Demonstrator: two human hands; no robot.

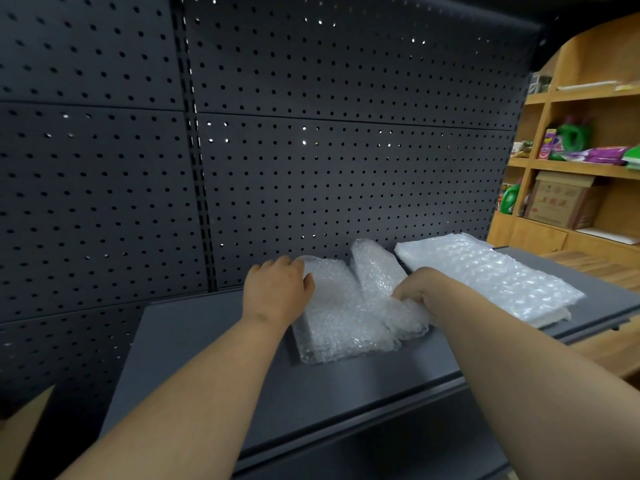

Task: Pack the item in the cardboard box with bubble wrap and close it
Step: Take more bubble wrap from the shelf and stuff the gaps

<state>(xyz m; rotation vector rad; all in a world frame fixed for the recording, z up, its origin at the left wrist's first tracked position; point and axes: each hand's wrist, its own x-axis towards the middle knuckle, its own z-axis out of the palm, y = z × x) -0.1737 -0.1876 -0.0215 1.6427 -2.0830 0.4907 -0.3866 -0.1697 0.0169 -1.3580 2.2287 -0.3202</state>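
While my left hand (277,292) rests with curled fingers on the bubble wrap bundle (341,323), my right hand (414,287) pinches its raised fold. Right of it lies a bubble wrap stack (491,271). Red writing on the far carton (562,202) is unreadable.

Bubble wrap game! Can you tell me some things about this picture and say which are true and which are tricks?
1. Both hands touch the bubble wrap. True: the left hand holds its far left edge and the right hand grips its middle.
2. The wrap lies on a wooden floor. False: it lies on a dark grey shelf.
3. A second stack of wrap lies to the right. True.
4. The wall behind is plain white. False: it is a dark pegboard full of holes.
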